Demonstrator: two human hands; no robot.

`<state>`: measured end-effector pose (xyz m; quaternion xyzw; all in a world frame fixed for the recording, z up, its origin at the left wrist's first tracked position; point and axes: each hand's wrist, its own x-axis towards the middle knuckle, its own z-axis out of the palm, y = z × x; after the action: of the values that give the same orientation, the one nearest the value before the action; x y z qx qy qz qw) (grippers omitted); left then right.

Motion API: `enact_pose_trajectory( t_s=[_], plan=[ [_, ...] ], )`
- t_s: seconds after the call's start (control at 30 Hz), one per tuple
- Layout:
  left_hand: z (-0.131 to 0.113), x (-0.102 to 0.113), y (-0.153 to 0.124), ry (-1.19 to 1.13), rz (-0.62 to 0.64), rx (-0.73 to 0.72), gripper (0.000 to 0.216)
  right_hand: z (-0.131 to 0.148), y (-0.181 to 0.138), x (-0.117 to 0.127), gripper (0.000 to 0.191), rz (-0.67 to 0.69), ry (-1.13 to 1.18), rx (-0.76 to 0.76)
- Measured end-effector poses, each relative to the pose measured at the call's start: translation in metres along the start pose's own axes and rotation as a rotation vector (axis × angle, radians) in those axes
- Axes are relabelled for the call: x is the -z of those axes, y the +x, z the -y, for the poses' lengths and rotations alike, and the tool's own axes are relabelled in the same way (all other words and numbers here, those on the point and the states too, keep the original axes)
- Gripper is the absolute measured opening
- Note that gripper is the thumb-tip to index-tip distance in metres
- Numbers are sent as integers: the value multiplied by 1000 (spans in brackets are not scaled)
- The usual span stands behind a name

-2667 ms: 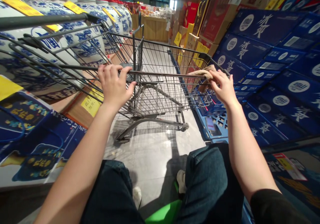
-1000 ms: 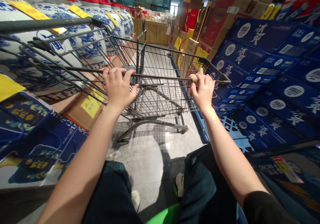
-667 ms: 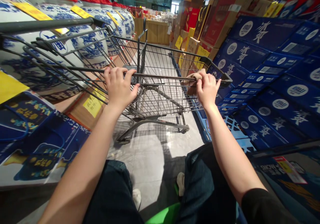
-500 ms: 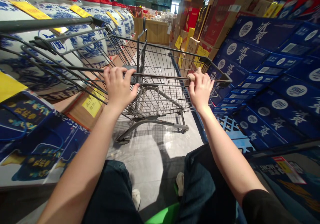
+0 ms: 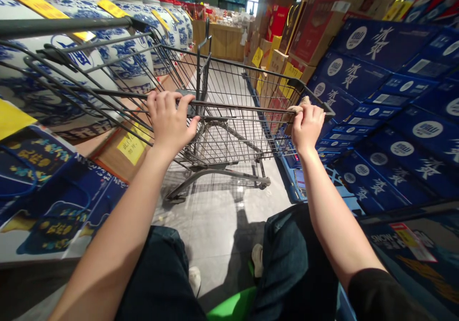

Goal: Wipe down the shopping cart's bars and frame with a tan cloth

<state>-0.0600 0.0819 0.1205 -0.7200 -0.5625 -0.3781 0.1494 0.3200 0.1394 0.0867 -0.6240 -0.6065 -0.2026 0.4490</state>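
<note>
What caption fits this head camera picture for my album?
The left hand grips the cart bar; the right hand presses a tan cloth to it, between jars and blue boxes.

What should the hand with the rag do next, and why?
Probably slide the right hand, with its cloth, left along the cart bar toward the left hand: the cloth sits near the bar's right end, and the stretch between the hands is bare.
</note>
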Motion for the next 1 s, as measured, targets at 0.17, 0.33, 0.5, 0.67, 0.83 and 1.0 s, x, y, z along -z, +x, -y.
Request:
enact_pose_trajectory(
  t_s=[0.17,0.33,0.5,0.67,0.83,1.0],
  plan=[
    [-1,1,1,7,1,3,50,52,-17,5,47,154,67,288],
    [-1,6,1,6,23,-4,48,36,-3,11,39,121,54,219],
    [-2,7,1,-35,48,12,54,-33,16,15,35,-77,14,-208],
    [-1,4,2,-113,44,48,63,-17,7,11,32,-37,35,-163],
    [-2,6,3,-160,75,85,61,35,-5,12,32,141,96,139],
    [-4,9,2,-144,79,84,72,9,9,13,32,99,80,71]
  ],
)
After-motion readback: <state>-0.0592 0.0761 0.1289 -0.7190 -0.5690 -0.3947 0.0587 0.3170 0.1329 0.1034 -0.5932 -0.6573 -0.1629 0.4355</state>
